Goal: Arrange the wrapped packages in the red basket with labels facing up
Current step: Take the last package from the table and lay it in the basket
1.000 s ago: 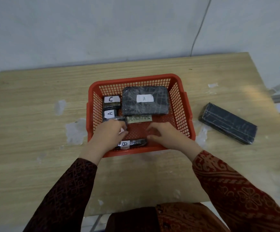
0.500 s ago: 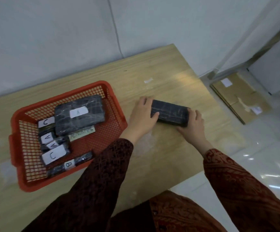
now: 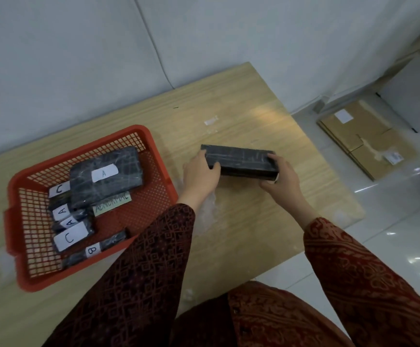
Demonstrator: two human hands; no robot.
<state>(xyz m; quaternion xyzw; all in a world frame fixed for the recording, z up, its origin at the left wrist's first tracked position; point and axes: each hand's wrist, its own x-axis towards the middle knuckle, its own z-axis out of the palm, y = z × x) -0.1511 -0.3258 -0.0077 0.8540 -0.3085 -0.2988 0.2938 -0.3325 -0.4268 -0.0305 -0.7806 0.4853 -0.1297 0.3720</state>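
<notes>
A red mesh basket [image 3: 165, 176] sits at the left of the wooden table [image 3: 249, 101]. Inside it lie several black wrapped packages with white labels facing up: a large one marked A [image 3: 106, 177], small ones marked C [image 3: 72, 236], A [image 3: 62, 211] and B [image 3: 93, 251]. To the right of the basket, a long black wrapped package [image 3: 241, 160] is tilted up off the table. My left hand [image 3: 200, 175] grips its left end and my right hand [image 3: 281, 180] grips its right end. No label shows on its visible faces.
A pale green paper strip with writing [image 3: 112, 206] lies on the basket floor. Cardboard boxes [image 3: 361, 136] rest on the shiny tiled floor to the right of the table. A thin cable [image 3: 153, 43] runs down the grey wall. Tape residue [image 3: 210, 120] marks the table.
Both hands left the basket and moved right to the long black package. They gripped its ends and lifted and tilted it. The view swung to the right.
</notes>
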